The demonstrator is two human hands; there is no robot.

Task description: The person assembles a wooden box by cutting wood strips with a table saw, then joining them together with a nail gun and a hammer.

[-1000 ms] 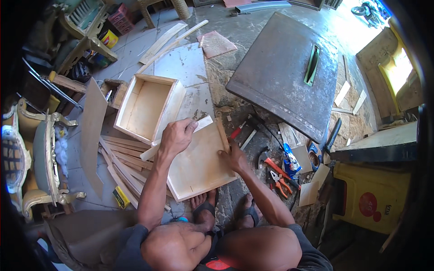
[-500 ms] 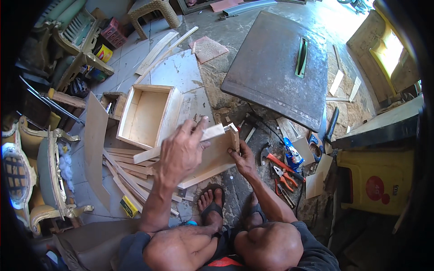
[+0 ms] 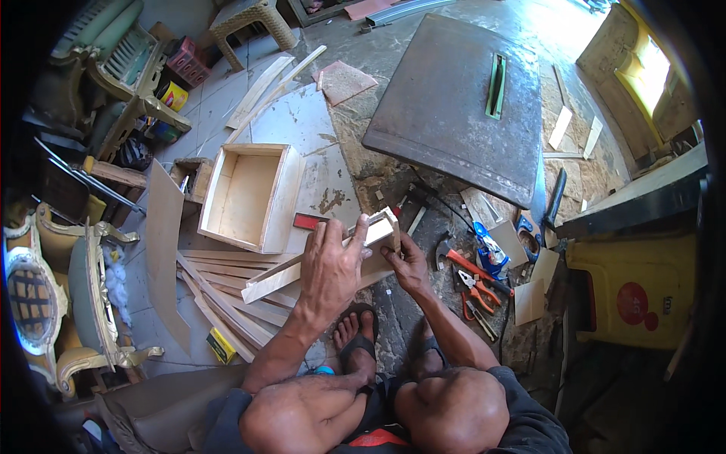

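Note:
My left hand is closed over a pale wooden strip, which lies along the upper edge of a shallow, partly built wooden box. My right hand pinches the short end piece of that box, thumb on the near face. At this end the strip meets the end piece in a corner; whether they are fastened I cannot tell. My left hand hides the strip's middle, and most of the box's flat panel is out of sight. A finished-looking open wooden box stands beyond my left hand, with a red flat object beside it.
Several wooden strips lie left of my feet, near a yellow box. At right are a hammer, orange-handled pliers and a blue-white packet. A dark metal-topped table stands ahead; a yellow stool lies right.
The strip in my left hand has come down and right onto the box's edge. The box has tilted, so its panel shows less. The red flat object has come into view.

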